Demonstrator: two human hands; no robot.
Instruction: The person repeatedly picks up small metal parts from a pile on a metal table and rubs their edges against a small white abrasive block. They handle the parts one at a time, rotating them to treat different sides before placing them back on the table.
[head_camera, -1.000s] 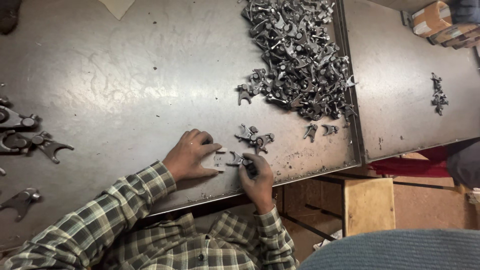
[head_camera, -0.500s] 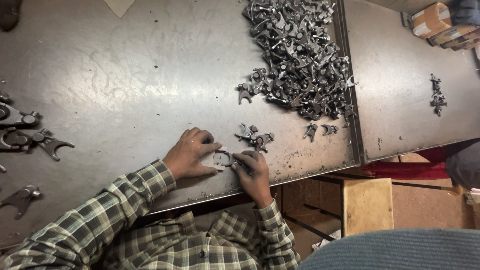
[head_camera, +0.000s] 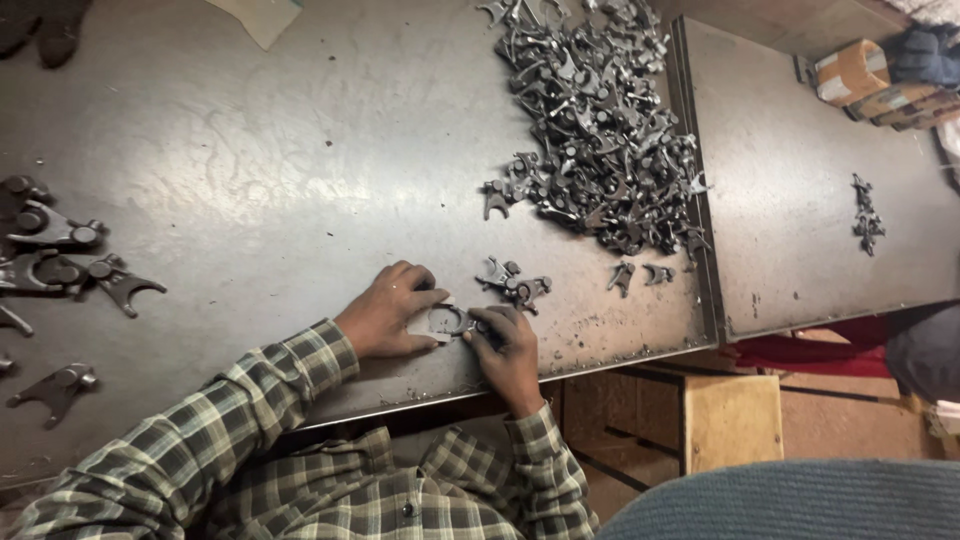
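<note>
My left hand rests on the steel table near its front edge, fingers pinching a pale ring-shaped metal piece. My right hand is right beside it, fingers closed on a small dark metal part that meets the ring; most of that part is hidden by the fingers. A small cluster of dark forked metal parts lies just beyond my right hand. A big heap of the same forked parts covers the far right of the table.
Larger dark fork-shaped castings lie along the left edge. Two loose parts sit near the table's right rim. A second steel table adjoins on the right with a few parts. Cardboard boxes stand beyond it, and a wooden stool below.
My right hand has slid slightly left and closed in on the ring piece held by my left hand. The left hand has stayed in place.
</note>
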